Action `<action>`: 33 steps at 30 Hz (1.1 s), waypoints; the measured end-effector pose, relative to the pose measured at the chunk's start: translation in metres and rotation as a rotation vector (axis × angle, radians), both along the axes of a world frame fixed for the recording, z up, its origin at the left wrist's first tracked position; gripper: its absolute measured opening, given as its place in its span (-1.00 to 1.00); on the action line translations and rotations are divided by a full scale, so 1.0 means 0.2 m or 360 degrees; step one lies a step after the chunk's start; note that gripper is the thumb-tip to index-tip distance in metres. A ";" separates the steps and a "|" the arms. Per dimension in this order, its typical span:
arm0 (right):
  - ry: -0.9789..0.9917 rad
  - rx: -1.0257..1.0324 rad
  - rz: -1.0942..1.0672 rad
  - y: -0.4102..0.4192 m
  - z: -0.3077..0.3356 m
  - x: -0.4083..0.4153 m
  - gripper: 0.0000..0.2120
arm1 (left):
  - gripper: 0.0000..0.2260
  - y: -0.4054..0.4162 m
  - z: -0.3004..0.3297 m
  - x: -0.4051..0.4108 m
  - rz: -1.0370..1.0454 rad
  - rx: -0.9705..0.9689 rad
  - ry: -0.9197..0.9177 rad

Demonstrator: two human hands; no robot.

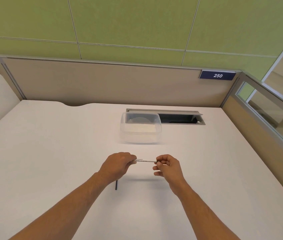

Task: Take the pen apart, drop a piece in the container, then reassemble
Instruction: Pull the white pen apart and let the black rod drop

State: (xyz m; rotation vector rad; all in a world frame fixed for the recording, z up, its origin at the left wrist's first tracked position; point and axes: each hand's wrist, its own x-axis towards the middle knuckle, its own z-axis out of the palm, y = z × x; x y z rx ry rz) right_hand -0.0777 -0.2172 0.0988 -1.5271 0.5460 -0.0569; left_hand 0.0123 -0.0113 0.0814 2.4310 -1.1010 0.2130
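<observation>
A white pen barrel (146, 160) with small print is held level above the desk between both hands. My left hand (116, 166) grips its left end, fingers closed around it. My right hand (167, 166) pinches the dark tip at the right end between thumb and forefinger. A thin dark pen piece (116, 185) lies on the desk under my left wrist, partly hidden by it. A clear plastic container (139, 129) stands open on the desk beyond the hands; I see nothing inside it.
The white desk (50, 153) is bounded by beige partition walls at the back and right. A cable hatch (180, 118) stands open just behind and right of the container. A blue sign reads 250 (217, 75).
</observation>
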 end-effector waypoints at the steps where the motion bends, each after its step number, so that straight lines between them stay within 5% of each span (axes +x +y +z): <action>1: -0.0006 0.0050 -0.0002 0.00 0.00 0.00 -0.88 | -0.64 0.00 0.00 0.00 0.0001 -0.0002 -0.0004; 9: 0.0194 0.0106 -0.0037 0.01 0.00 0.02 -0.57 | -0.65 0.00 -0.01 0.00 0.0014 -0.0010 -0.0001; 17: 0.0110 -0.0068 0.0051 0.00 -0.02 0.01 -0.89 | -0.65 0.01 -0.02 0.00 0.0005 0.0003 -0.0024; 23: 0.0064 0.0136 -0.0001 0.01 0.00 0.01 -0.88 | -0.65 0.00 -0.02 0.00 0.0017 0.0001 -0.0011; 28: 0.0220 0.0048 -0.0041 0.01 -0.01 0.01 -0.60 | -0.64 0.00 0.00 -0.01 0.0024 -0.0001 -0.0002; 33: 0.0201 -0.0039 0.0012 0.01 -0.01 0.00 -0.69 | -0.64 0.00 0.00 -0.01 0.0023 0.0007 0.0002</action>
